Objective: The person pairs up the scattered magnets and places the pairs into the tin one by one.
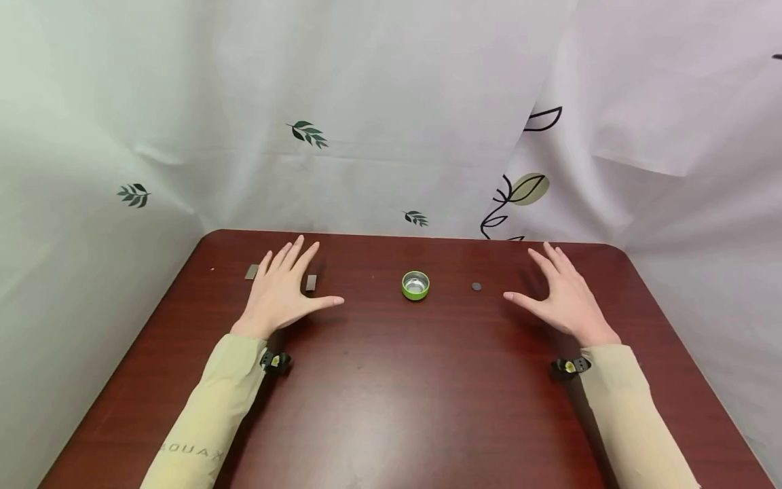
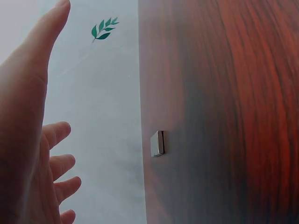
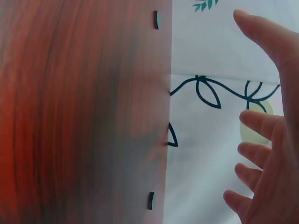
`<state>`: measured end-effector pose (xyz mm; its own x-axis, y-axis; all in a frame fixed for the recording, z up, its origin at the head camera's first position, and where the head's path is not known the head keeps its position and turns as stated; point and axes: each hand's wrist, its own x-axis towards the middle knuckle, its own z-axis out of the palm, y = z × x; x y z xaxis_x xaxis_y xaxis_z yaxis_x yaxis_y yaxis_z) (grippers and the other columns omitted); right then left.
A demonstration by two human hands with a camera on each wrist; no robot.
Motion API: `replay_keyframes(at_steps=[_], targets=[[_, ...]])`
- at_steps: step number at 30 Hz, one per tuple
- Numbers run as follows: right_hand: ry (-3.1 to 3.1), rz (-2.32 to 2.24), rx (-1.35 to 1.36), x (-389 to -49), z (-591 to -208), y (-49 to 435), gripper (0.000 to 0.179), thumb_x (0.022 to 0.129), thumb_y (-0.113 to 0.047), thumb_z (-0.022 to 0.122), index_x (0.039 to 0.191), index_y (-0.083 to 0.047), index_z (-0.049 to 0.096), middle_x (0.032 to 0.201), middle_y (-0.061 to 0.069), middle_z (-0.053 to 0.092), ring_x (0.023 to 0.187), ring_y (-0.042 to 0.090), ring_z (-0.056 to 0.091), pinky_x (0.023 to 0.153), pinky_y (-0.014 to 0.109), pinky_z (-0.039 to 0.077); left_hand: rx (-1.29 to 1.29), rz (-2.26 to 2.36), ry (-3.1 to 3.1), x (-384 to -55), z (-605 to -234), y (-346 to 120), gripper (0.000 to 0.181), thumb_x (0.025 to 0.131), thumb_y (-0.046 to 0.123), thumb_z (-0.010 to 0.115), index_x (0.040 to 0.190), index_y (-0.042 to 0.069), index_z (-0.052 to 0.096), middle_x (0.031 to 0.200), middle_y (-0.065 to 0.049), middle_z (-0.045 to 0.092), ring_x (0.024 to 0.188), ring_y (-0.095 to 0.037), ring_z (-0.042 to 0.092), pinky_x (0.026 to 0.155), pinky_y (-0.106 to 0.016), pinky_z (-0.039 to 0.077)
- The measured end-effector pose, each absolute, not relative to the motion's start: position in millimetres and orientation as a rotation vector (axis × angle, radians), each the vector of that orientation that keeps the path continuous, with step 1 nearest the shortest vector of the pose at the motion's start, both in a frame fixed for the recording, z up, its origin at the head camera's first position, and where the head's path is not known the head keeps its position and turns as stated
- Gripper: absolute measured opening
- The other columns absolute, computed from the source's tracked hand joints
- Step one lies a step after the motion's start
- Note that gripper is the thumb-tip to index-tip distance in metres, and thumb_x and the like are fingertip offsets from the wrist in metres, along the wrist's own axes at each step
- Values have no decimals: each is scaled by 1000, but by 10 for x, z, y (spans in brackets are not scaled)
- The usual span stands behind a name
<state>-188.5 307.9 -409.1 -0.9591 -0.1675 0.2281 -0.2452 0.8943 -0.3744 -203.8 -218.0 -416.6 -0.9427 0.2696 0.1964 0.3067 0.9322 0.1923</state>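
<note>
My left hand point(image 1: 280, 292) hovers over the left part of the table with fingers spread and thumb out, holding nothing. Close by it lie a small grey rectangular block point(image 1: 311, 282) and a flat grey piece point(image 1: 252, 272) partly covered by the fingers. One shiny block point(image 2: 157, 143) shows in the left wrist view. My right hand point(image 1: 568, 299) is likewise spread and holds nothing. To its left is a dark round disc point(image 1: 476, 286). A small green-rimmed metal bowl point(image 1: 415, 285) stands between the hands. In the right wrist view a second dark disc point(image 3: 151, 200) appears.
The dark red wooden table point(image 1: 391, 394) has rounded far corners. A white cloth point(image 1: 379, 81) with leaf prints hangs behind it and along the sides. Each wrist wears a black strap point(image 1: 571, 367) over a pale sleeve.
</note>
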Motion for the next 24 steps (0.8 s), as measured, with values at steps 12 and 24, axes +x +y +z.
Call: replay_keyframes(at_steps=[12,24], targets=[[-2808,660,403,-1915,-4135,2840,99,83,-62,76,155,-5,40,159,19,35,149,36,25,113,61,27,-467,-442,-2826,-2026,-4127,-2192,118,72,88,62,160,16,35,164,-12,28,151,-29,21,120,-53,10],[-2792,764,532,-1867,-4111,2415,98,81,-65,76,157,-13,41,160,9,35,149,27,26,114,55,28,-490,-488,-2812,-1980,-4112,-2234,115,73,85,65,158,12,38,162,-14,32,150,-33,23,120,-54,11]])
